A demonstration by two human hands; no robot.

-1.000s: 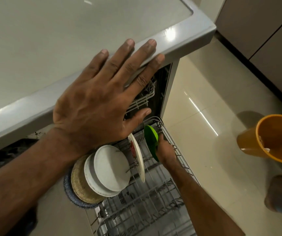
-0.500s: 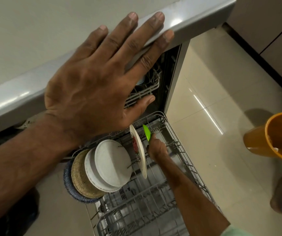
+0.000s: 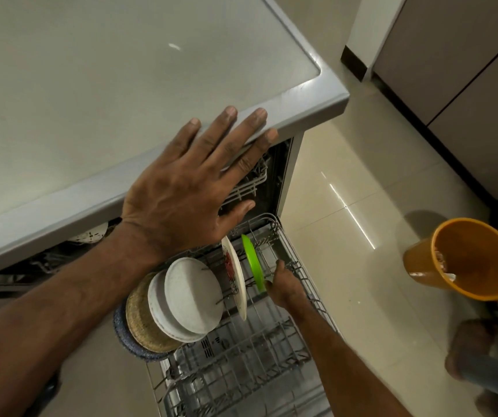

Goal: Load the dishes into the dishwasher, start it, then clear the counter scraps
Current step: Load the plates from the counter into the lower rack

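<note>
Green plate (image 3: 253, 263) has dropped upright into the rack (image 3: 287, 341): one more dish loaded. My right hand (image 3: 287, 288) is at its rim, pinch unclear; left hand (image 3: 181, 194) lies spread-fingered on the counter (image 3: 91, 85).

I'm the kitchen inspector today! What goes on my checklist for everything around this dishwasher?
Surface: grey counter, small white speck on it.
Job's things: lower rack pulled out; green plate, patterned plate and four round dishes stand in it.
Clutter: orange tub on the floor, something pale inside.
Hands: left hand flat on the counter edge; right hand at the green plate, grip unclear.
Cables: nothing seen.
Surroundings: glossy tiled floor, brown cabinets.
</note>
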